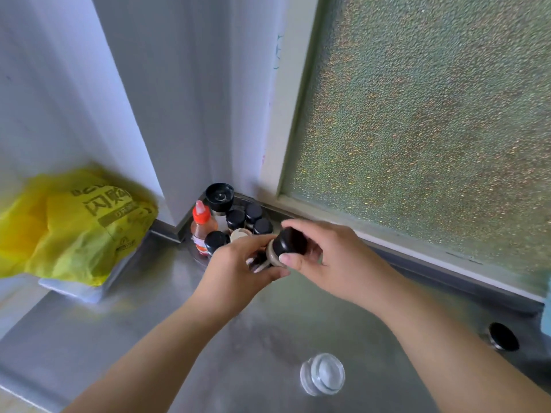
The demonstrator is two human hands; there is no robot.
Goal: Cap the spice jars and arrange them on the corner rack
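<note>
My left hand [238,272] grips the body of a spice jar [262,260], tilted toward the right above the steel counter. My right hand [325,257] curls its fingers and thumb round the jar's black cap [290,241], which sits on the jar's mouth. Just behind the hands, the corner rack [205,260] holds several black-capped jars [253,211], a tall black-lidded grinder [219,195], an uncapped jar with a pale top [240,234] and a red-capped sauce bottle [202,226]. Near the front, an open glass jar [322,377] stands alone. A loose black cap [503,336] lies at the right.
A yellow plastic bag [74,225] lies on the counter's left side against the white wall. A frosted window [432,129] runs along the back right, with a raised steel ledge [432,263] below it. A blue object [548,308] shows at the right edge.
</note>
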